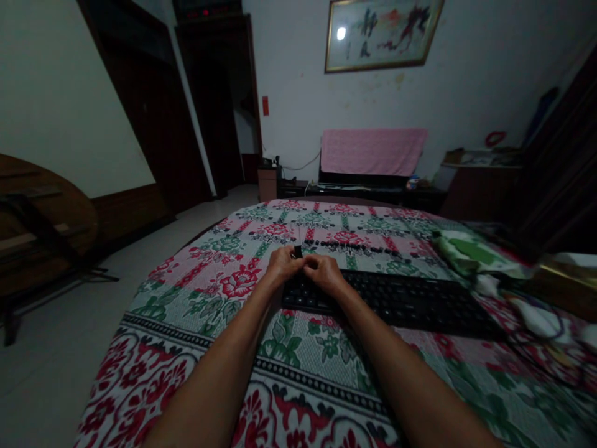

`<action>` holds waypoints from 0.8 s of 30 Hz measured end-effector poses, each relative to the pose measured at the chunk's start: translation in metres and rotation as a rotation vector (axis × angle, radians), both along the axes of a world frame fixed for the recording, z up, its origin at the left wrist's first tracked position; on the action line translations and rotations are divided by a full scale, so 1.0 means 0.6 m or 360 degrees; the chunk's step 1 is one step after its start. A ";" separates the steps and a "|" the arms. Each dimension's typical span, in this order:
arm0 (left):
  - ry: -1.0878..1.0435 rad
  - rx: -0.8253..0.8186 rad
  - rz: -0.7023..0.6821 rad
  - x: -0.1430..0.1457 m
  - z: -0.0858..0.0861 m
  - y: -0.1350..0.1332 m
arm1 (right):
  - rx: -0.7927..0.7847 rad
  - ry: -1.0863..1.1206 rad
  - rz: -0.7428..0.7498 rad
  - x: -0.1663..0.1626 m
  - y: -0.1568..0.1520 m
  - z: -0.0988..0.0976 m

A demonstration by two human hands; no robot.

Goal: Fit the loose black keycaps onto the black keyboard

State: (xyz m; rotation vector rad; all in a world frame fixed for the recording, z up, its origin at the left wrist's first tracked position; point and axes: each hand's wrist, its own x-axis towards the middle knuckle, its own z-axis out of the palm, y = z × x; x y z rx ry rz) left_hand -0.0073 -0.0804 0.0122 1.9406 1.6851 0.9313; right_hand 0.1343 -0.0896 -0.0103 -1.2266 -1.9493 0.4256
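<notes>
Both hands meet above the left end of a black keyboard lying on a patterned cloth. Between the thumb and fingers of my left hand a small black piece sticks up; it may be a keycap, but it is too dark to be sure. The fingers of my right hand are pinched together right beside it, almost touching the left thumb. What they hold, if anything, is hidden. Beyond the keyboard, several small black pieces lie in a row on the cloth.
The red, green and white cloth covers the table. A green and white packet, a brown box, crumpled white items and dark cables lie at the right. A folded round tabletop leans at the left.
</notes>
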 end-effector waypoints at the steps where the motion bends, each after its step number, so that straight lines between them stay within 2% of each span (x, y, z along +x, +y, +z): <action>1: 0.0018 -0.0008 0.0021 0.002 0.001 -0.002 | 0.0016 0.0001 -0.0046 -0.002 -0.003 -0.001; 10: 0.0278 0.0020 0.0208 0.020 0.014 -0.023 | 0.0100 -0.0038 -0.0157 -0.010 -0.014 -0.006; 18: 0.0167 0.0164 -0.0012 0.013 0.002 -0.013 | 0.0024 0.0058 -0.0191 -0.006 -0.017 -0.003; 24: 0.0158 0.0111 0.0037 0.018 0.007 -0.018 | 0.0028 0.0018 -0.0219 -0.005 -0.017 -0.004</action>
